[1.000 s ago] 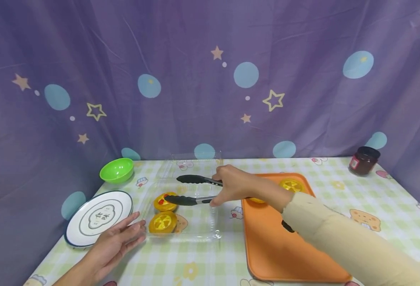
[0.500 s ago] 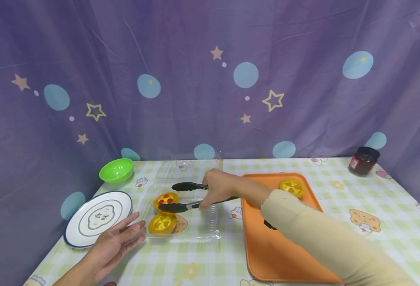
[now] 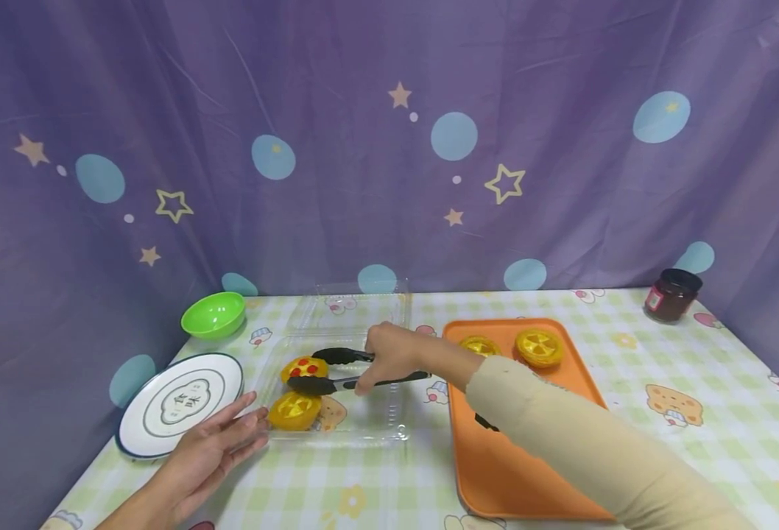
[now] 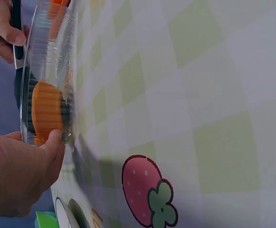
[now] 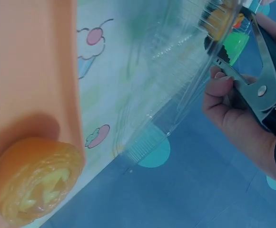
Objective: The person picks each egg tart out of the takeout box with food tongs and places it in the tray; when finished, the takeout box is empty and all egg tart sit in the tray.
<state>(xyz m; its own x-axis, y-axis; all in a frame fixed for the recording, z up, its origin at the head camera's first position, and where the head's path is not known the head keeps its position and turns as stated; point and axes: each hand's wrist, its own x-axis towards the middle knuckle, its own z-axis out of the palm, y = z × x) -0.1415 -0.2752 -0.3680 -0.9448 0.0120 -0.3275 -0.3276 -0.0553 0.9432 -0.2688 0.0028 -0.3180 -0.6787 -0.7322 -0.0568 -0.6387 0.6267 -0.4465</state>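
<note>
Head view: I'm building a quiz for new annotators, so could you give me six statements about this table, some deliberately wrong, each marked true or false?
1. The person's right grip holds black-tipped tongs. True.
2. A red-topped tart and a yellow tart sit in the clear clamshell. True.
3. That clamshell is closed. False: its lid is folded back.
4. The green bowl stands beyond the white plate, seen from the person's side. True.
5. Every tart is in the clamshell. False: two more yellow tarts lie on the orange tray.
6. A jar stands on the tray. False: the black-lidded jar stands on the checked tablecloth, to the tray's right.
</note>
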